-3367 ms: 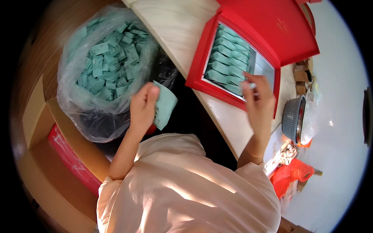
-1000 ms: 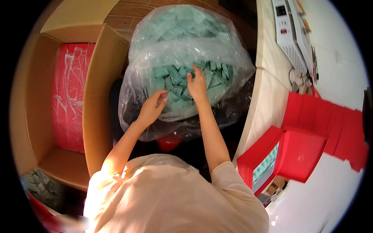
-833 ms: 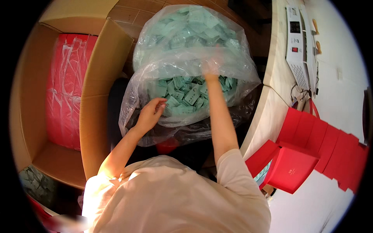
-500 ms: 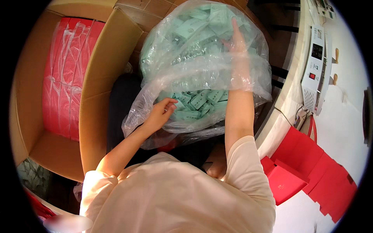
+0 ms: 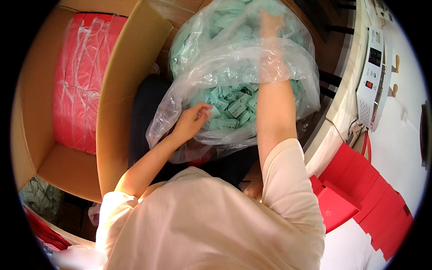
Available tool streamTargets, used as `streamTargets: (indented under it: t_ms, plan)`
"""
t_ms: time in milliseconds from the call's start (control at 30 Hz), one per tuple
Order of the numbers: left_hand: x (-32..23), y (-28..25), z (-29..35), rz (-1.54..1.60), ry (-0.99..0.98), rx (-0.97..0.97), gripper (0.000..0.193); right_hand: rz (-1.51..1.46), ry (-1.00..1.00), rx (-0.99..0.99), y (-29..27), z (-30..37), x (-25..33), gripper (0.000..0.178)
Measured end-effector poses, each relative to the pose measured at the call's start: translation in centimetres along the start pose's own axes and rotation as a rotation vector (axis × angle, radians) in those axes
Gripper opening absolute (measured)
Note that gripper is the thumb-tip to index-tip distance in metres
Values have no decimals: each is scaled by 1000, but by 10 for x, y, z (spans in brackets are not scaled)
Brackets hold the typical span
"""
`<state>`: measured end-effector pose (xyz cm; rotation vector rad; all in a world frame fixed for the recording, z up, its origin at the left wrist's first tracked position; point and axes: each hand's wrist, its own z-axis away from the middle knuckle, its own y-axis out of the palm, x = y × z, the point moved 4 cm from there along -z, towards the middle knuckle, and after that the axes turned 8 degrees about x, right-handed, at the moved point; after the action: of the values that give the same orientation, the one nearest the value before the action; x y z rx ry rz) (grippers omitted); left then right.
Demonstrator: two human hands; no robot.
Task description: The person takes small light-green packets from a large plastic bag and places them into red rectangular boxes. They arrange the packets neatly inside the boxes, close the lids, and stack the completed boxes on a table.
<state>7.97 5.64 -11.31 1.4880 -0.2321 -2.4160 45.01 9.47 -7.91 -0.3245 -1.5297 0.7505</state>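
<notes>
A large clear plastic bag (image 5: 180, 96) stands in front of me, full of small mint-green sachets (image 5: 237, 106) with dark print. My right arm reaches through the bag's mouth. My right hand (image 5: 272, 26) is deep inside at the far end, blurred behind the film, so its fingers cannot be made out. At the near left of the mouth, my left hand (image 5: 192, 122) rests with curled fingers beside the sachets. Whether it pinches the film or a sachet is hidden.
On the left stands an open cardboard box (image 5: 128, 85) holding a red, plastic-wrapped bundle (image 5: 83, 85). A table at the right carries a white machine (image 5: 371, 81) with a red switch, plus several red boxes (image 5: 335, 207). My dark-clad leg (image 5: 146, 105) is between carton and bag.
My right arm has pushed further into the bag, and its hand has gone from outstretched fingers to a blurred shape. The left hand stays near the mouth. The view has shifted slightly.
</notes>
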Motion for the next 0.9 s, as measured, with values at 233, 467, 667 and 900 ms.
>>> streamTargets:
  t_ms: [233, 467, 667, 900]
  plan:
    - [6, 0, -5, 39, 23, -40, 24, -423, 151, 4, -69, 109, -67, 70]
    - [-2, 8, 4, 147, 20, -27, 34, -1082, 463, 149, -118, 304, -108, 62]
    - [-2, 42, 27, 331, -112, 93, 66, -1410, 517, 347, -102, 386, -96, 52]
    - [-18, 53, 39, 341, 83, -68, 53, -1453, 465, 231, -112, 390, -105, 48]
